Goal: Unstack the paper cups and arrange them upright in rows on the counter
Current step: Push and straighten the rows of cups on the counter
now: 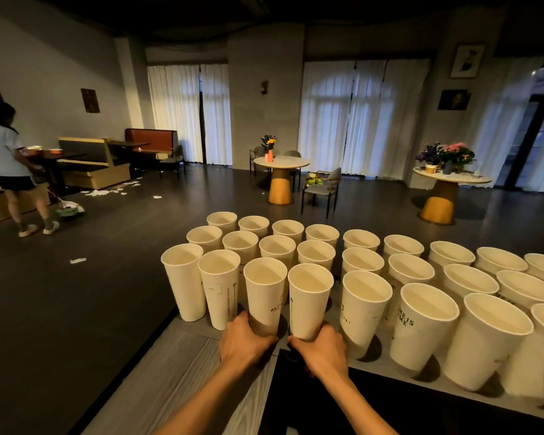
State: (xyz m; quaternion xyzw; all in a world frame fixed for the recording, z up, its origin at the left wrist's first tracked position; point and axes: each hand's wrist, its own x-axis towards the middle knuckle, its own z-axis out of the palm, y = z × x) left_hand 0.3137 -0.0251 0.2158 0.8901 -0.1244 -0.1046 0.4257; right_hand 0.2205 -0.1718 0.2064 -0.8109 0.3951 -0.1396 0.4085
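Now placing step: left hand (244, 339) grips base of one paper cup (264, 296), right hand (322, 350) grips base of neighbour cup (308, 301), both upright in front row on grey counter (176, 365). Next move likely: let go, check row alignment; no stack visible.

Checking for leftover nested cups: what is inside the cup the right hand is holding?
The cup gripped by the right hand shows only bare inner wall; its bottom is hidden below the rim, so a nested cup cannot be excluded.
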